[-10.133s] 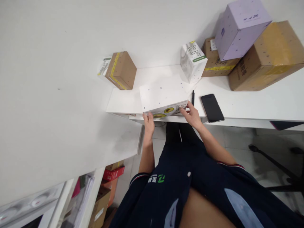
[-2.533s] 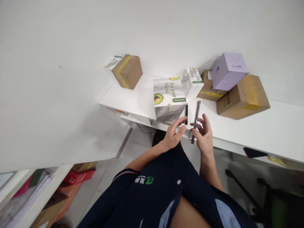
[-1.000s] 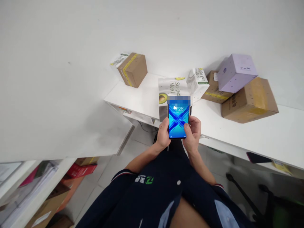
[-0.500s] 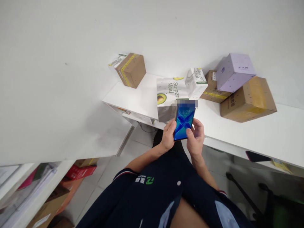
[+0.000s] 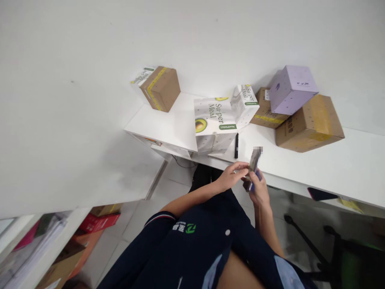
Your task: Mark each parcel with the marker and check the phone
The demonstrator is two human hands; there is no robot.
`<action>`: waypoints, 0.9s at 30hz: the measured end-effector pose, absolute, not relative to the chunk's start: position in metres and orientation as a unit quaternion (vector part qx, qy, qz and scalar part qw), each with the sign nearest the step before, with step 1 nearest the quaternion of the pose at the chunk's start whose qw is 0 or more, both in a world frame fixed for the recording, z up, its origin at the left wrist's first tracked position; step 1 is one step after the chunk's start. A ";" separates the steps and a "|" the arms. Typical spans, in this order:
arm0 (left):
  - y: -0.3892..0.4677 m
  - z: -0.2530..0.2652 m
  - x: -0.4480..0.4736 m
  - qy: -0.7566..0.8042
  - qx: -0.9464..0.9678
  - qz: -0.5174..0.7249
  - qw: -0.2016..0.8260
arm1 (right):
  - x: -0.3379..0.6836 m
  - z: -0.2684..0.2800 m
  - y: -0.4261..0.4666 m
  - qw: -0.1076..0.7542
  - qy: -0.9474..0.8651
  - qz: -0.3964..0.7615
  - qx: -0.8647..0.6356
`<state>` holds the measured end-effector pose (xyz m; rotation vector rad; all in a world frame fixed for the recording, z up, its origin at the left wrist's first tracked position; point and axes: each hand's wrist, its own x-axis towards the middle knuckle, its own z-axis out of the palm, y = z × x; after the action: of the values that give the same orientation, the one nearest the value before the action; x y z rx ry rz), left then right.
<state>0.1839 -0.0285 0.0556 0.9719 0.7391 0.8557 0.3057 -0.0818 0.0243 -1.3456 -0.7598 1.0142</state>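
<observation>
A smartphone (image 5: 255,159), turned nearly edge-on, is held in front of me just past the table's front edge. My right hand (image 5: 261,189) is wrapped around its lower part, the thumb along the side. From the left, my left hand (image 5: 234,175) meets the phone's near side with its thumb and fingers; the exact grip is partly hidden. The screen can hardly be seen at this angle. On the table, left of the phone, lies a black pen-like stick (image 5: 236,145), beside a white "Su-per Meal" box (image 5: 210,114) with an avocado picture.
A smaller white box (image 5: 245,106) stands behind. To the right are a lilac box (image 5: 293,90) and brown cartons (image 5: 311,124). Another brown carton (image 5: 162,88) sits at the table's far left. A shelf (image 5: 72,228) is at lower left, a dark chair (image 5: 333,245) at lower right.
The phone has moved right and down and turned from screen-facing to nearly edge-on. My left hand has followed it rightward. The black stick on the table has come into view.
</observation>
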 end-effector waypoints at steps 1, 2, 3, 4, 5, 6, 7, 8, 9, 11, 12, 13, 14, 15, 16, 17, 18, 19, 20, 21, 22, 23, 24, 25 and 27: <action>-0.029 0.052 0.182 0.341 0.459 0.383 0.725 | 0.312 0.023 -0.080 0.590 -0.302 0.440 -0.606; -0.029 0.050 0.178 0.350 0.479 0.380 0.710 | 0.320 0.023 -0.077 0.569 -0.278 0.430 -0.643; -0.029 0.049 0.174 0.364 0.503 0.378 0.687 | 0.328 0.023 -0.074 0.539 -0.267 0.403 -0.690; -0.029 0.050 0.168 0.380 0.528 0.377 0.660 | 0.337 0.024 -0.070 0.500 -0.279 0.355 -0.739; -0.029 0.051 0.162 0.394 0.552 0.377 0.631 | 0.346 0.025 -0.065 0.450 -0.303 0.296 -0.786; -0.029 0.053 0.156 0.403 0.574 0.382 0.602 | 0.355 0.025 -0.061 0.389 -0.331 0.236 -0.826; -0.029 0.056 0.149 0.408 0.593 0.395 0.571 | 0.364 0.026 -0.056 0.324 -0.356 0.185 -0.857; -0.028 0.060 0.143 0.409 0.610 0.414 0.538 | 0.372 0.026 -0.052 0.263 -0.374 0.144 -0.877; -0.027 0.064 0.137 0.408 0.623 0.438 0.503 | 0.378 0.026 -0.048 0.212 -0.384 0.114 -0.892; -0.023 0.073 0.126 0.404 0.640 0.489 0.434 | 0.388 0.024 -0.042 0.139 -0.390 0.086 -0.906; -0.021 0.077 0.121 0.405 0.644 0.510 0.401 | 0.391 0.022 -0.039 0.119 -0.390 0.080 -0.910; -0.019 0.081 0.116 0.408 0.646 0.528 0.372 | 0.393 0.021 -0.038 0.107 -0.390 0.077 -0.911; -0.017 0.084 0.111 0.411 0.646 0.543 0.344 | 0.394 0.020 -0.037 0.101 -0.388 0.074 -0.913; -0.015 0.086 0.107 0.415 0.645 0.558 0.317 | 0.395 0.019 -0.036 0.098 -0.385 0.072 -0.915; -0.012 0.088 0.103 0.419 0.643 0.571 0.293 | 0.394 0.018 -0.036 0.096 -0.380 0.070 -0.917; -0.010 0.089 0.099 0.424 0.639 0.582 0.272 | 0.394 0.018 -0.036 0.095 -0.374 0.069 -0.920; -0.008 0.089 0.095 0.429 0.635 0.589 0.255 | 0.393 0.018 -0.036 0.094 -0.367 0.069 -0.923; -0.007 0.090 0.091 0.435 0.631 0.595 0.242 | 0.392 0.018 -0.036 0.094 -0.361 0.069 -0.925; -0.005 0.089 0.088 0.442 0.628 0.597 0.232 | 0.391 0.018 -0.036 0.094 -0.357 0.069 -0.927; -0.003 0.088 0.085 0.449 0.624 0.599 0.225 | 0.390 0.019 -0.036 0.096 -0.354 0.067 -0.928; -0.001 0.086 0.082 0.454 0.619 0.602 0.219 | 0.390 0.020 -0.035 0.100 -0.352 0.061 -0.929; 0.001 0.082 0.080 0.458 0.613 0.607 0.215 | 0.389 0.022 -0.034 0.109 -0.354 0.053 -0.927; 0.004 0.078 0.078 0.461 0.603 0.615 0.214 | 0.387 0.024 -0.033 0.124 -0.362 0.045 -0.923; 0.007 0.071 0.077 0.467 0.589 0.623 0.217 | 0.383 0.026 -0.031 0.149 -0.381 0.039 -0.912; 0.015 0.054 0.076 0.486 0.546 0.639 0.241 | 0.370 0.033 -0.024 0.229 -0.442 0.056 -0.865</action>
<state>0.0755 0.0154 0.0539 1.4931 1.3288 1.7485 0.3703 -0.0245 0.0328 -2.3825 -1.2171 0.1534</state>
